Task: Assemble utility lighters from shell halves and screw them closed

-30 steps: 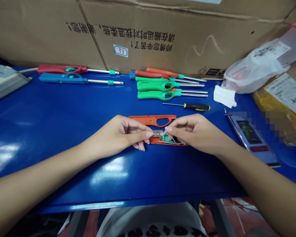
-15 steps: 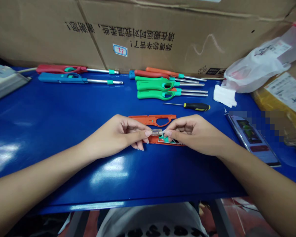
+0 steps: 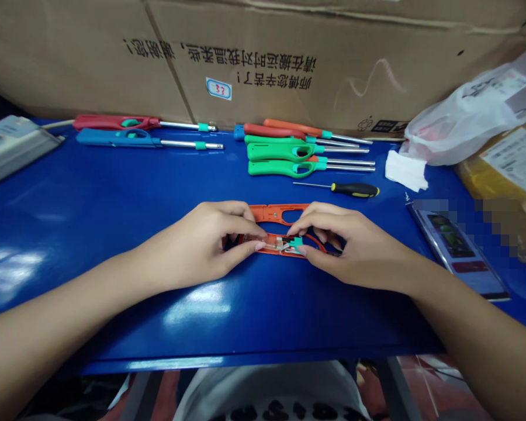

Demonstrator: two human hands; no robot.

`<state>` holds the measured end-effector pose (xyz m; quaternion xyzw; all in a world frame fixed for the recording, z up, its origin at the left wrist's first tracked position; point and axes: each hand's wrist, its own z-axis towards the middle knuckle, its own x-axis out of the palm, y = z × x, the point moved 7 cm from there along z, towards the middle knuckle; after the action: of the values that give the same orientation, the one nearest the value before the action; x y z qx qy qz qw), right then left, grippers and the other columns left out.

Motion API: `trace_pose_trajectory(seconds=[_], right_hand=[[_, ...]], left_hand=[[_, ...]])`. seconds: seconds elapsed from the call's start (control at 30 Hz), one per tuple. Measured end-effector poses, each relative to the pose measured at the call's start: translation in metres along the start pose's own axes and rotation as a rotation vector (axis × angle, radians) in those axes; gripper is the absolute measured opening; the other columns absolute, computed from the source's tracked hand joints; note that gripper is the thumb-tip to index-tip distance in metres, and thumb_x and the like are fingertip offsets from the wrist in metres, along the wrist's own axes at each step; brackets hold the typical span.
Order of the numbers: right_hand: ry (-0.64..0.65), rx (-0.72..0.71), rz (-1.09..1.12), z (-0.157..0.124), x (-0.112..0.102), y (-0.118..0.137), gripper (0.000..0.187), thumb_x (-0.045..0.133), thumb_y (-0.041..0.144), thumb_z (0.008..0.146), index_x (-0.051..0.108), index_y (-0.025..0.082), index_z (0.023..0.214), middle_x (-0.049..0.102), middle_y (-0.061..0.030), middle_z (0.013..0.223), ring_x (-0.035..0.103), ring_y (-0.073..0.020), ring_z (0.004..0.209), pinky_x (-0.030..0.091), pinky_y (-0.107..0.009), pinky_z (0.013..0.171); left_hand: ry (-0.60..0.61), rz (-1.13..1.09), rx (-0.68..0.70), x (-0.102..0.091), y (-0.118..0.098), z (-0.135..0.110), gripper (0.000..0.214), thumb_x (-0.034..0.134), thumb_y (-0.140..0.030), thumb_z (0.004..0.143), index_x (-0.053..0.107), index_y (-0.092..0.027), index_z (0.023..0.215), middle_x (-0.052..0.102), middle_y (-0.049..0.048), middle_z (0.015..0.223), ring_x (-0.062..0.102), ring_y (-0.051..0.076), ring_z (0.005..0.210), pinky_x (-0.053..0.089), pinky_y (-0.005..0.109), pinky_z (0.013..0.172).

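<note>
Two orange lighter shell halves lie on the blue table. The far half [image 3: 276, 211] lies empty with its trigger hole showing. The near half [image 3: 277, 245] carries a small metal part and a teal trigger piece [image 3: 296, 242]. My left hand [image 3: 210, 240] pinches the near half from the left, thumb and forefinger on its edges. On the right, my right hand [image 3: 339, 242] arches over the same half, fingers curled round it and a fingertip by the teal piece. Much of the near half is hidden under my fingers.
Several assembled long-nose lighters lie at the back: a red one [image 3: 114, 122] and a blue one [image 3: 118, 138] on the left, green ones [image 3: 284, 153] mid-table. A black-handled screwdriver [image 3: 355, 189], white paper [image 3: 405, 171], a phone [image 3: 456, 245], plastic bags and cardboard boxes [image 3: 267, 58] surround them.
Both hands have lowered from holding the small metal part just above the table. They now press on the near orange half, with the part lying in it.
</note>
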<state>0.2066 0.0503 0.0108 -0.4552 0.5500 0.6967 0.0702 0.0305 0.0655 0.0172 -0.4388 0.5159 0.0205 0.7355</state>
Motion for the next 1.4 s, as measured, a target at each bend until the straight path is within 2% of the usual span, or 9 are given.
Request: trace_pose_trajectory(seconds=[0.1,0.33,0.5,0.73,0.97,1.13,1.4], right_hand=[[0.006,-0.01,-0.031,-0.0006,-0.0014,-0.0002,0.022,0.063,0.02,0.092,0.071,0.026,0.112,0.065,-0.0023,0.108,0.058,-0.015,0.087,0.045,-0.028,0.074],[0.052,-0.034,-0.109,-0.0035,-0.0003,0.001,0.022,0.065,0.025,0.092,0.071,0.027,0.114,0.063,-0.0006,0.114,0.062,-0.0145,0.095,0.047,-0.028,0.081],[0.061,-0.039,-0.143,-0.0039,-0.0004,0.0021,0.025,0.067,0.027,0.091,0.071,0.03,0.116,0.064,0.0002,0.117,0.064,-0.0155,0.099,0.048,-0.03,0.084],[0.053,-0.06,-0.19,-0.0042,0.0015,0.0008,0.027,0.069,0.025,0.091,0.07,0.03,0.116,0.064,0.0016,0.117,0.064,-0.015,0.101,0.048,-0.03,0.083],[0.031,-0.109,-0.207,-0.0045,0.0008,0.0026,0.02,0.065,0.029,0.096,0.07,0.027,0.115,0.066,-0.0006,0.113,0.065,-0.016,0.101,0.049,-0.031,0.082],[0.014,-0.126,-0.204,-0.0027,0.0019,0.003,0.018,0.06,0.027,0.1,0.071,0.025,0.113,0.067,-0.001,0.114,0.065,-0.0159,0.106,0.049,-0.031,0.09],[-0.017,-0.06,-0.152,0.0012,0.005,-0.0003,0.019,0.066,0.024,0.093,0.072,0.025,0.11,0.069,-0.0009,0.111,0.066,-0.017,0.103,0.049,-0.031,0.086]], left_hand=[[0.033,0.018,0.039,0.0024,-0.0019,-0.0001,0.025,0.06,-0.033,0.101,0.078,-0.023,0.114,0.077,0.0053,0.108,0.072,0.017,0.094,0.054,0.024,0.084],[0.007,-0.005,0.112,-0.0017,-0.0018,0.0009,0.023,0.061,-0.03,0.101,0.079,-0.024,0.115,0.079,0.0054,0.107,0.074,0.02,0.1,0.056,0.029,0.09],[0.024,-0.009,0.16,-0.0008,-0.0013,-0.0003,0.021,0.064,-0.027,0.1,0.079,-0.025,0.113,0.079,0.0037,0.106,0.075,0.018,0.099,0.057,0.028,0.091],[0.013,0.061,0.168,0.0002,-0.0023,-0.0027,0.019,0.064,-0.025,0.1,0.078,-0.025,0.113,0.077,0.0005,0.106,0.073,0.012,0.094,0.055,0.022,0.088],[0.029,0.178,0.2,0.0022,-0.0041,-0.0044,0.022,0.058,-0.025,0.102,0.077,-0.022,0.112,0.075,0.0032,0.108,0.072,0.018,0.095,0.056,0.03,0.088],[0.041,0.161,0.188,0.0035,-0.0041,-0.0033,0.022,0.057,-0.024,0.102,0.076,-0.022,0.112,0.075,0.0028,0.108,0.071,0.017,0.094,0.056,0.029,0.087],[0.019,0.196,0.177,0.0023,-0.0057,-0.0044,0.019,0.059,-0.024,0.099,0.075,-0.021,0.108,0.074,0.0039,0.106,0.071,0.02,0.096,0.056,0.033,0.087]])
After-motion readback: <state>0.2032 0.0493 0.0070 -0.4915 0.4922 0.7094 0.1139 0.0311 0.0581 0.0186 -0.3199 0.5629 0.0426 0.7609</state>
